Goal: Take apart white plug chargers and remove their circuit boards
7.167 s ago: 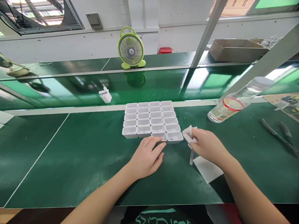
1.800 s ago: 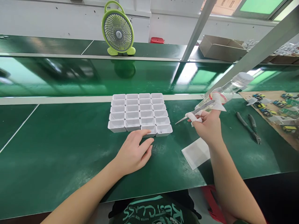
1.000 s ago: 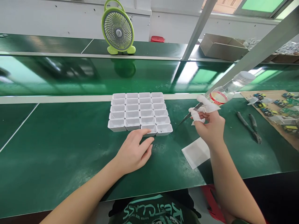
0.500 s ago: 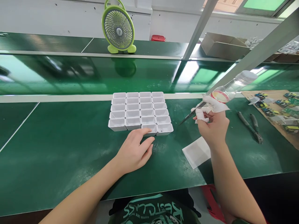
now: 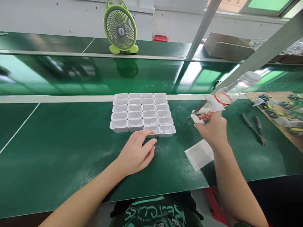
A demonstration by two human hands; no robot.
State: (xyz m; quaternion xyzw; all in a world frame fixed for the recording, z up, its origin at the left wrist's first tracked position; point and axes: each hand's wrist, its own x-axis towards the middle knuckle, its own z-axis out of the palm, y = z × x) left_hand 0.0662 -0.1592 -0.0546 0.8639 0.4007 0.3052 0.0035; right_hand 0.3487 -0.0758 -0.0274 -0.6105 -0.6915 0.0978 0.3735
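A block of small white plastic trays stands in rows on the green bench. My left hand rests at its near edge, fingers loosely apart, the index fingertip on the rim of a front-row tray. The front right tray has a tiny dark speck inside. White finger covers sit on fingers of my right hand, which is closed around dark pointed tweezers. The tweezer tips point down and left, right of the trays, and nothing shows clearly between them.
A clear bottle stands behind my right hand. Below lies a folded white sheet; to the right are cutting pliers and cardboard bearing small electronic parts. A green fan and a carton occupy the back shelf.
My right hand has shifted slightly left, and its fingers have changed position around the tweezers. The left hand and trays have stayed in place.
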